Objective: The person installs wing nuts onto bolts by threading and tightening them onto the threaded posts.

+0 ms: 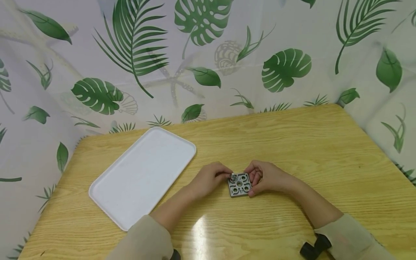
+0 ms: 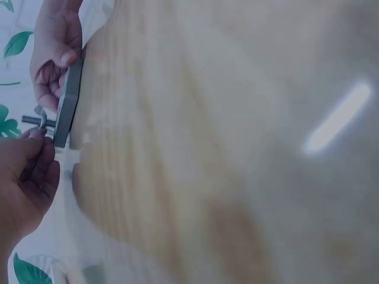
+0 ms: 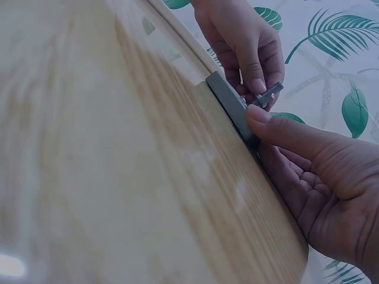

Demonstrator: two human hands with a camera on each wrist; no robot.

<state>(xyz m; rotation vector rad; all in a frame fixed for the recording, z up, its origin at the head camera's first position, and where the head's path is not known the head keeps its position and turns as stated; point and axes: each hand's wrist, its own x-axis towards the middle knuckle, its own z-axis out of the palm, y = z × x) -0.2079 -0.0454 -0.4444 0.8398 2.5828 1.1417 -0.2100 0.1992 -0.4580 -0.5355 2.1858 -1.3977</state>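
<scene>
A square grey metal plate [image 1: 239, 185] with several round holes and curved slots lies on the wooden table. From its far left corner rises a threaded bolt [image 2: 29, 120] with a small wing nut [image 2: 43, 118] on it. My left hand [image 1: 208, 179] pinches the wing nut between thumb and fingers, close above the plate. The right hand [image 1: 269, 177] grips the plate's right side, its thumb at the near right corner and the other fingers curled by the far edge. Seen from the right wrist, the bolt's end [image 3: 272, 92] sticks out past the left fingertips.
A white rectangular tray [image 1: 143, 177] lies on the table [image 1: 292, 144] to the left, slanted, near the left forearm. Behind the table hangs a white cloth [image 1: 240, 86] with green leaf prints. Dark wrist straps [image 1: 315, 247] show at the sleeves.
</scene>
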